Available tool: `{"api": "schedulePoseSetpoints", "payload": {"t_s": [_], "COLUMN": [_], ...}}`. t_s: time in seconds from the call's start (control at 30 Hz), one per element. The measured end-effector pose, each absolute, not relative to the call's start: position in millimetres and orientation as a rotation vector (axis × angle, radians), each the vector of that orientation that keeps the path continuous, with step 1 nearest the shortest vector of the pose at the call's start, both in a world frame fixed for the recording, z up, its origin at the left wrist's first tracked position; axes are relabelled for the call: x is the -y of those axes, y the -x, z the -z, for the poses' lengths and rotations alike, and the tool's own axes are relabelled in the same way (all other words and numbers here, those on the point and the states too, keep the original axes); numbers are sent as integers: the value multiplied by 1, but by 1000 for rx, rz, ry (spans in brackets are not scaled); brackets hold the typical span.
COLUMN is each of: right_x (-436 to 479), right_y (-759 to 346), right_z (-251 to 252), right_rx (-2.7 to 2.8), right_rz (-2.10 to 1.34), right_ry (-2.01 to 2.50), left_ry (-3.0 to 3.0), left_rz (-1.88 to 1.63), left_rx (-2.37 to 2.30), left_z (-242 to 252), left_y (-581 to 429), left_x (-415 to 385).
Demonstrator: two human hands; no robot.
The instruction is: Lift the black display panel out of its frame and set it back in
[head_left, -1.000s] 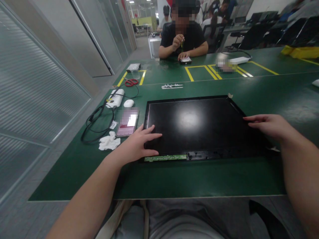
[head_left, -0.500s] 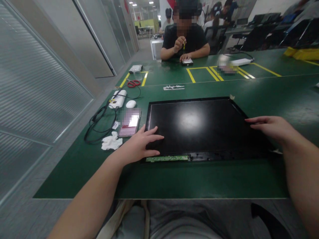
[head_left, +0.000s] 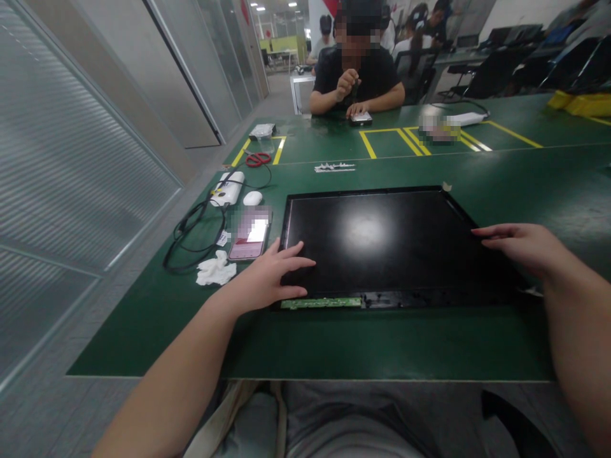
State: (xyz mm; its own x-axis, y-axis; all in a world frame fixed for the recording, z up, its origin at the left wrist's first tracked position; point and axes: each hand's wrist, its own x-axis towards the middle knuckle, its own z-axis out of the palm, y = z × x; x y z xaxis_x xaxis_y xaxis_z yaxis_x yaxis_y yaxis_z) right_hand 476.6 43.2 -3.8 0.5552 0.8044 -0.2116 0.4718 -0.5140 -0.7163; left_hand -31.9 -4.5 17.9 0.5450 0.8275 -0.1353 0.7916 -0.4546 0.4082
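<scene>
A black display panel (head_left: 401, 248) lies flat on the green table, its glossy face up with a bright reflection. Along its near edge runs a narrow green circuit board (head_left: 321, 303). My left hand (head_left: 281, 273) rests at the panel's left edge, fingers spread over its near left corner. At the opposite side, my right hand (head_left: 515, 245) holds the panel's right edge, fingers close together. A bit of pale tape (head_left: 447, 186) sticks up at the far right corner.
Left of the panel lie a phone (head_left: 249, 238), crumpled tissue (head_left: 216, 270), a white case (head_left: 252, 198), a white device (head_left: 228, 189) with black cable and red scissors (head_left: 258, 159). White strips (head_left: 335, 168) lie beyond. Across the table (head_left: 382, 346), another person (head_left: 358, 79) handles a small box.
The view has shifted very slightly. Both my hands keep their places on the panel, which has not visibly moved on the table.
</scene>
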Motion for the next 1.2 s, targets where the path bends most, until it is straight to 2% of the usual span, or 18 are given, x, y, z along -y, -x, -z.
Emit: {"api": "schedulePoseSetpoints", "payload": {"t_s": [0.3,0.87,1.07,1.2], "right_x": [-44,-39,-36,-39], "right_y": [-482,-473,-471,-477], "right_z": [7,-5,-8,-3], "right_rx": [1092,1177,1207,1184], "right_rz": [-663,-557,-509,-559], "right_ry": [2198,2311,2214,2208], "left_ry": [-2374,-2394,-2213,-2192], "left_rz": [-105,-375,-455,-362], "left_rx": [-1300,-1212,-1508,-1654], "left_z": [-16,-12,-12,-4], "left_y": [34,24,17,17], "left_x": [4,5,8,5]}}
